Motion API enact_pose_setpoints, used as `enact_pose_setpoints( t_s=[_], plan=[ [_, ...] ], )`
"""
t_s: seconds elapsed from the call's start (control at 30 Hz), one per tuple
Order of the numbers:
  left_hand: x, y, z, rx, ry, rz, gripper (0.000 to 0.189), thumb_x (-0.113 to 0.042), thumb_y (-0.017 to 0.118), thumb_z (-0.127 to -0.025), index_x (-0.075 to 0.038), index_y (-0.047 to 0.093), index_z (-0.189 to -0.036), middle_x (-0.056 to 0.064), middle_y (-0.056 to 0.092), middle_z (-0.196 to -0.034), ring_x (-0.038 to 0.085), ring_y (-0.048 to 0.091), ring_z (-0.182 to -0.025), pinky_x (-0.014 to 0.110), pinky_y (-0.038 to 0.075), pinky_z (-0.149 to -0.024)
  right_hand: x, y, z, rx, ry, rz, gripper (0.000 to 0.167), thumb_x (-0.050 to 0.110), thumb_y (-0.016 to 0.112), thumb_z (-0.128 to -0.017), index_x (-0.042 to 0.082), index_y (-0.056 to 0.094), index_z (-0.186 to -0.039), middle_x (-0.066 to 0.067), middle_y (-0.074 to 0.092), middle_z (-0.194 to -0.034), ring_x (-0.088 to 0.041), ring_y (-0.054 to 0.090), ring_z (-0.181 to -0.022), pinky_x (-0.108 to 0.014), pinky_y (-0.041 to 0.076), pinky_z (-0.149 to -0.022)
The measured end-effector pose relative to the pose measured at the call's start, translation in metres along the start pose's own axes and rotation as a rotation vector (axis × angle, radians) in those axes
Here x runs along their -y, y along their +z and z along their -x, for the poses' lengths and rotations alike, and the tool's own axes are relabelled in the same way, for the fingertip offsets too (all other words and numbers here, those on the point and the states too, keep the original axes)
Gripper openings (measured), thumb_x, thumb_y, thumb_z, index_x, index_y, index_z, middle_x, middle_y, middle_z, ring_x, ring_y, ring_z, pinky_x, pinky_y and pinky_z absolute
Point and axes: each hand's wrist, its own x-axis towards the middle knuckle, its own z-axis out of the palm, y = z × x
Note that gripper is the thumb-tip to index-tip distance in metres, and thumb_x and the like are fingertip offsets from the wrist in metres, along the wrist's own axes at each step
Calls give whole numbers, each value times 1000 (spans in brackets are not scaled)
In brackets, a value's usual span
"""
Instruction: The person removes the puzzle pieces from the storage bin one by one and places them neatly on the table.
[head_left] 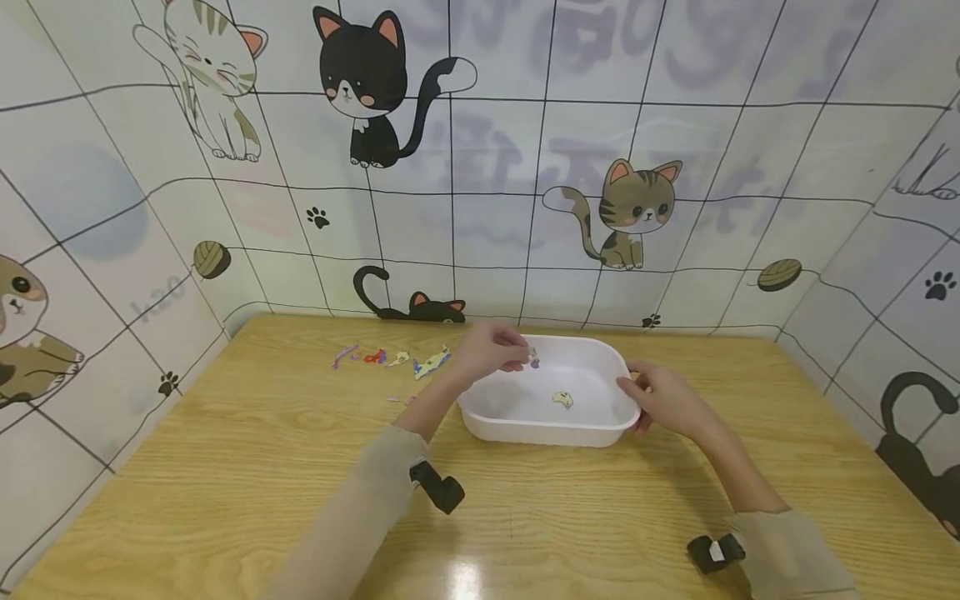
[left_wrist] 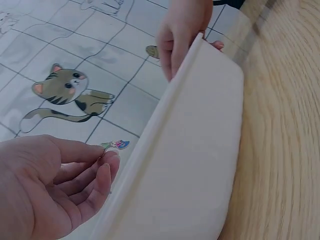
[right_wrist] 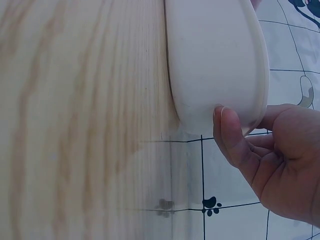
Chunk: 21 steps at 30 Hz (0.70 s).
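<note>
My left hand point(head_left: 491, 350) is over the far left part of a white plastic tub point(head_left: 547, 432). Between thumb and fingertips it pinches a small colourful flat piece point(left_wrist: 118, 144), patterned in green, pink and blue; the fingers cover part of it. At the tub's right end my right hand point(head_left: 663, 400) grips the rim, thumb on the inner side and fingers under the outside, as the right wrist view point(right_wrist: 287, 160) also shows. Inside the tub, on its floor, lies a small pale yellow piece point(head_left: 562, 399).
Left of the tub, several small pieces lie on the wooden table point(head_left: 247, 467): a purple strip point(head_left: 345, 355), a red and blue piece point(head_left: 375, 357), a pale yellow one point(head_left: 400, 359) and a larger yellow-blue one point(head_left: 432, 363). A cat-patterned sheet point(head_left: 487, 225) stands behind the table.
</note>
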Motion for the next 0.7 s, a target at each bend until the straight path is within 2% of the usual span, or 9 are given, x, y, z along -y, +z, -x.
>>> enact_pose_setpoints(
  t_s=[0.1,0.23,0.33,0.43,0.57,0.7],
  plan=[
    [0,-15,9,-20,4,-12,16,-4,69,-94,7,69,-105,15,74,-94,18,71,-78,39,59,-82,0,0,0,1,2,-2,51,10,52,-106,-18,34,-144,-19,64,-90,-22,67,-55,-39,58,-53],
    [3,-37,22,-52,12,-39,15,-8,72,-93,3,72,-103,16,73,-95,31,70,-87,37,59,-80,1,0,0,1,4,-3,51,11,52,-106,-18,34,-144,-20,64,-90,-23,67,-55,-39,58,-54],
    [5,-53,33,-80,17,-44,15,-10,74,-92,2,72,-102,19,72,-97,35,67,-88,36,59,-79,1,0,1,0,5,1,51,11,52,-106,-17,34,-144,-20,64,-90,-22,67,-55,-38,58,-54],
    [10,-70,43,-105,2,-32,16,-10,74,-92,3,72,-102,21,71,-98,30,66,-84,41,58,-81,1,0,1,-1,5,5,52,11,52,-106,-17,34,-145,-20,64,-91,-22,67,-55,-39,58,-54],
    [20,-92,57,-123,-57,-32,17,-10,72,-93,4,70,-104,15,71,-94,22,67,-82,46,56,-87,0,0,1,-6,6,10,52,12,53,-105,-17,34,-145,-21,65,-92,-22,66,-55,-39,58,-54],
    [33,-109,70,-113,-111,-59,18,-10,71,-94,5,68,-105,10,70,-92,18,67,-82,46,56,-90,0,1,1,-8,5,16,51,11,52,-106,-17,35,-144,-21,65,-92,-22,66,-55,-39,58,-53]
  ],
)
